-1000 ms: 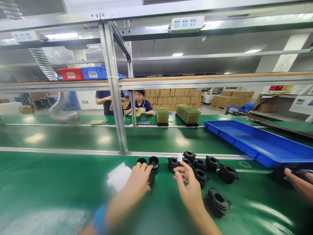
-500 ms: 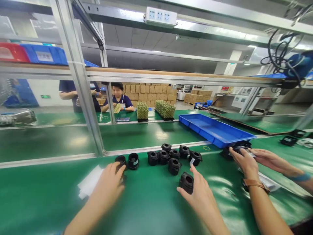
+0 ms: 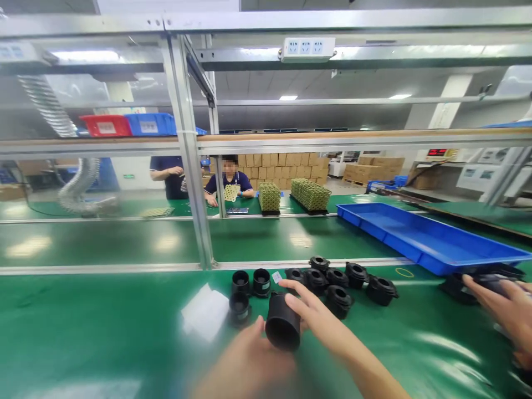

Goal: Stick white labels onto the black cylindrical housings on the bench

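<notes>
Half a second ago both hands lay empty on the worktop (image 3: 103,332); now the right hand (image 3: 320,324) and left hand (image 3: 249,360) clasp a black cylindrical part (image 3: 283,328) between them, lifted near the middle. The blue tray (image 3: 428,241) at far right shows nothing inside. Open worktop lies left.
</notes>
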`<state>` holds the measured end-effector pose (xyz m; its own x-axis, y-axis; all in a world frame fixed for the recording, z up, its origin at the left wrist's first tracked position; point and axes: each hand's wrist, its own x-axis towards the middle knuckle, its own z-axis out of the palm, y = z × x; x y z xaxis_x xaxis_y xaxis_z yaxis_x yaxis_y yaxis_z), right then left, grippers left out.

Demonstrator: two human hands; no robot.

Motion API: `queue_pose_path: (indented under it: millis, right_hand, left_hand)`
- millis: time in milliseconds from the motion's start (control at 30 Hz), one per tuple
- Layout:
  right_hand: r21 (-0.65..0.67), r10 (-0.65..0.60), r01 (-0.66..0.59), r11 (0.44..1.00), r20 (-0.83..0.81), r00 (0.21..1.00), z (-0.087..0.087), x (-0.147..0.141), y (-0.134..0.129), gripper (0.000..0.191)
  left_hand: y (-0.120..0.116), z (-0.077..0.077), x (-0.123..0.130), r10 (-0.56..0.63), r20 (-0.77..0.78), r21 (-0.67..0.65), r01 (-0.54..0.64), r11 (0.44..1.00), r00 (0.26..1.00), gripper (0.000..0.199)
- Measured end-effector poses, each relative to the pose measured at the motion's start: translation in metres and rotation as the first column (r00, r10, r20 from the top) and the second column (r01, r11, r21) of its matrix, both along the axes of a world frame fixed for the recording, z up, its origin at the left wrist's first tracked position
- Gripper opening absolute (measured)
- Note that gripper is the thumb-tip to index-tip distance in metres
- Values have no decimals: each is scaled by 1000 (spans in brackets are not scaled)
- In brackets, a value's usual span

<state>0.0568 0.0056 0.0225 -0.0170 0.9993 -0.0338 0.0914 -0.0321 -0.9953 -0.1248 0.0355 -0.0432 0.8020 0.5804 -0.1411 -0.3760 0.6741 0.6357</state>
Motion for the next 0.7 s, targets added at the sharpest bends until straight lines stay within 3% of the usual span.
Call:
queue_pose_path:
  millis: [133, 233, 367, 433, 567, 633, 700]
  right_hand:
    - [-6, 32, -32, 999, -16, 999, -16, -13, 25, 49]
    - [16, 28, -28, 999, 11, 1000, -24, -13, 25, 49]
    - [-24, 1, 2, 1000, 126, 992, -21, -10, 17, 53]
    - [-10, -18, 22, 1000, 297, 955, -18, -11, 13, 56]
    - [42, -52, 32, 999, 638, 768, -15, -14, 7, 54]
    - [59, -63, 31, 998, 679, 732, -16, -13, 6, 51]
    - [89, -78, 26, 996, 657, 750, -19, -11, 6, 50]
  left_hand:
    - [7, -7, -4, 92, 7, -160, -89, 983, 996, 58]
    - [3, -1, -8, 68, 0, -174, -67, 982, 998, 53]
    - [-6, 10, -10, 33, 0, -136, -33, 990, 999, 43]
    - [-9, 11, -9, 56, -46, -72, -59, 996, 997, 42]
    - [-13, 9, -6, 144, -195, 40, -139, 990, 970, 36]
    - [-14, 10, -5, 163, -204, 32, -160, 987, 965, 36]
    - [-15, 12, -5, 192, -175, 24, -190, 981, 966, 36]
